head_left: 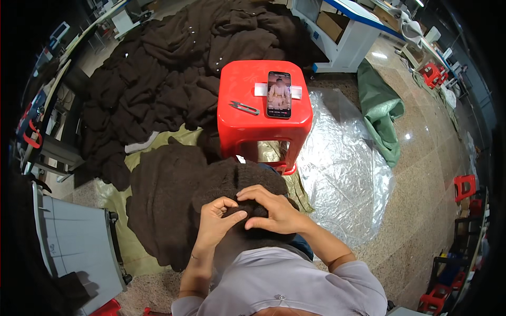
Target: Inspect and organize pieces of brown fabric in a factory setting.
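Observation:
Dark brown knitted fabric (174,195) lies bunched across my lap and spills to the left. My left hand (217,218) is on it, thumb and fingers closed in a pinch at the cloth. Facing it, my right hand (274,210) curves over a fold of the same fabric, its thumb and fingers bent around the cloth. Ahead of my knees stands a red plastic stool (242,79). On its seat lie thread snips (244,108) and a phone (279,95) with a lit screen, propped on a white piece.
A large heap of brown fabric (174,58) covers the floor behind and left of the stool. Clear plastic sheeting (342,174) lies to the right, near a green sheet (379,110). A grey wheeled bin (79,242) stands at my left, and a white-and-blue table (348,42) at the back.

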